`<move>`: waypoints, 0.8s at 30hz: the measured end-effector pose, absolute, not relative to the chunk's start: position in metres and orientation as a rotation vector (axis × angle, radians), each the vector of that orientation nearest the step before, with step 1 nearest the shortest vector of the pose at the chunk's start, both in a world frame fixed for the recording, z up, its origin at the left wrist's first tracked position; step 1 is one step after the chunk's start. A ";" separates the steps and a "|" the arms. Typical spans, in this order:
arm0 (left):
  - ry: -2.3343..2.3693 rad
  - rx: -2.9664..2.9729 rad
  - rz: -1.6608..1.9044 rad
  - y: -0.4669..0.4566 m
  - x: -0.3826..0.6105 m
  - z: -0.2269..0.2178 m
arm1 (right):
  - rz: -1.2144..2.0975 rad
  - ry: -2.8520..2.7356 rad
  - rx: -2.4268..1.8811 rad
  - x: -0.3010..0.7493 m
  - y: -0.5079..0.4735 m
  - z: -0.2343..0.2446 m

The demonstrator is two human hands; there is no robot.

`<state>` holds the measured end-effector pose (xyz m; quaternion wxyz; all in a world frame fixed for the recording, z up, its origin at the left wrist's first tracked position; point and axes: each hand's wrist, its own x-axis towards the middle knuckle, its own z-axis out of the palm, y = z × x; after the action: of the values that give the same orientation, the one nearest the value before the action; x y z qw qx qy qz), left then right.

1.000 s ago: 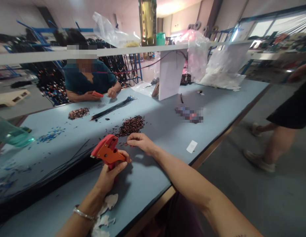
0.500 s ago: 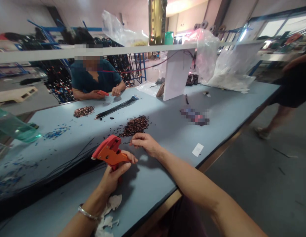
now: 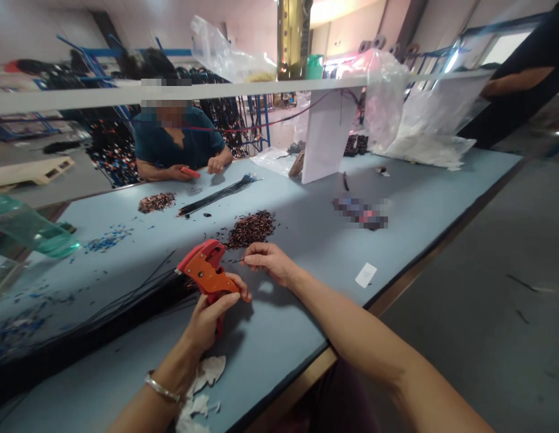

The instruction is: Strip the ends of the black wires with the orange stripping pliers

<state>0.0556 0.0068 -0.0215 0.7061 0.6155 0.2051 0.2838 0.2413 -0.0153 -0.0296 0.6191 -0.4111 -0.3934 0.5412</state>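
Note:
My left hand [image 3: 211, 316] is wrapped round the handle of a red and orange wire stripper [image 3: 211, 272], its head raised above the table. Just right of the tool, my right hand [image 3: 271, 264] pinches a thin dark wire [image 3: 237, 261] between thumb and fingers. The wire's end points toward the stripper's head; I cannot tell whether it touches. A long bundle of black wires [image 3: 103, 331] lies under and left of the stripper. Behind my right hand is a heap of short black and copper-coloured offcuts [image 3: 252, 228].
Across the table [image 3: 306, 307] sits a co-worker [image 3: 177, 144] holding a red tool, near a smaller wire bundle [image 3: 218, 195] and another offcut pile [image 3: 157, 202]. Blue scraps [image 3: 108, 239] and a green bottle [image 3: 33, 228] lie left. A white card [image 3: 366, 275] lies right. Crumpled paper [image 3: 209, 373] is near me.
The view has shifted slightly, so the table's things appear a little further right. My hands keep nearly the same pose. The person at far right has moved behind the table's far end.

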 end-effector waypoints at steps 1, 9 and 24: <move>0.454 1.373 0.633 0.007 0.055 -0.022 | 1.241 -0.891 -0.933 0.242 -0.016 -0.029; 0.434 1.464 0.624 0.007 0.056 -0.020 | 1.126 -0.924 -0.912 0.249 -0.022 -0.020; 0.344 1.317 0.543 0.003 0.056 -0.018 | 0.854 -1.171 -0.968 0.251 -0.023 -0.019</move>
<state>0.0559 0.0033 -0.0182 0.7433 0.6011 0.1571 0.2480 0.2508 -0.0230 -0.0192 0.6436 -0.4252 -0.5142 0.3749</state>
